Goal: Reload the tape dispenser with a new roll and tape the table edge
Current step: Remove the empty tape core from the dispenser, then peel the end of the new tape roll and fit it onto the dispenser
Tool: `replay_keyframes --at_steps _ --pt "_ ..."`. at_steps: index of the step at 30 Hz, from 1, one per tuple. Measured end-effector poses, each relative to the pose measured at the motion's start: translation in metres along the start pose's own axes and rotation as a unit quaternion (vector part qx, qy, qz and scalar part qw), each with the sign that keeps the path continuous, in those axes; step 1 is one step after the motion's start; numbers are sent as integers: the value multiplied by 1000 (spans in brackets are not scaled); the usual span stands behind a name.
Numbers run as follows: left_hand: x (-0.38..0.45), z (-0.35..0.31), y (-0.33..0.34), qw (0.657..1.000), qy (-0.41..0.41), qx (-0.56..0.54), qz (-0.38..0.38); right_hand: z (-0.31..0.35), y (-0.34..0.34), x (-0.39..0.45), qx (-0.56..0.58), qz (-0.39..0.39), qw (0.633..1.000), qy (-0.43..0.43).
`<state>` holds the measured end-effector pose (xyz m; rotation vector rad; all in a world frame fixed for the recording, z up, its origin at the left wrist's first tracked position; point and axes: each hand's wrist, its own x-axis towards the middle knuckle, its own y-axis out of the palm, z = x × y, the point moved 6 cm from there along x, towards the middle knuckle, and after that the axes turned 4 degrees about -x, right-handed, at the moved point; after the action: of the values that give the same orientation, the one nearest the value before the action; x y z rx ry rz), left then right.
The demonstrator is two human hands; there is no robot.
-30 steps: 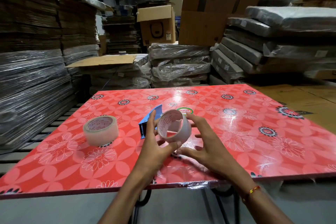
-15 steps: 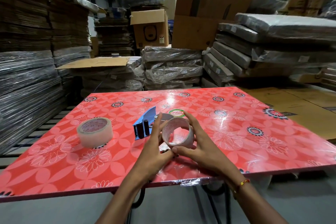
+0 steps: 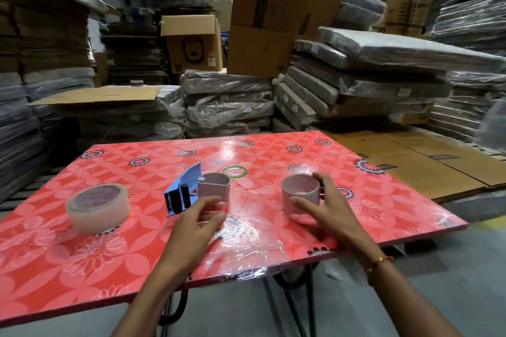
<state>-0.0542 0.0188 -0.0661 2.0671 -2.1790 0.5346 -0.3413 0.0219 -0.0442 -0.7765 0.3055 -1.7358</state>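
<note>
A blue tape dispenser [image 3: 180, 193] with a grey hub [image 3: 214, 189] lies mid-table on the red flowered table [image 3: 383, 213]. My left hand [image 3: 195, 227] hovers just in front of the hub with loosely bent fingers and holds nothing. To the right, my right hand [image 3: 332, 210] grips a nearly empty tape core [image 3: 299, 193], thumb behind it and fingers in front; the core stands on the tabletop. A full roll of clear tape [image 3: 98, 206] lies flat at the left, apart from both hands.
Clear film wrinkles along the table's near edge [image 3: 247, 276]. Black table legs [image 3: 273, 306] show below. Wrapped stacks of flat cardboard [image 3: 227, 107] and boxes [image 3: 193, 44] stand behind; cardboard sheets [image 3: 410, 161] lie to the right.
Both hands held the core above the table's middle. My right hand has carried it rightward and down onto the table; my left hand has let go and moved toward the dispenser.
</note>
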Motion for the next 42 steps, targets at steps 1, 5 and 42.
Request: replay_keyframes --at_steps 1,5,42 --pt "0 1 0 1000 0 -5 -4 -9 -10 2 -8 -14 1000 14" --pt "3 3 -2 1000 13 8 1 -43 -36 7 -24 -55 997 56" --pt "-51 -11 -148 956 14 107 -274 101 141 -38 -12 109 965 -238"
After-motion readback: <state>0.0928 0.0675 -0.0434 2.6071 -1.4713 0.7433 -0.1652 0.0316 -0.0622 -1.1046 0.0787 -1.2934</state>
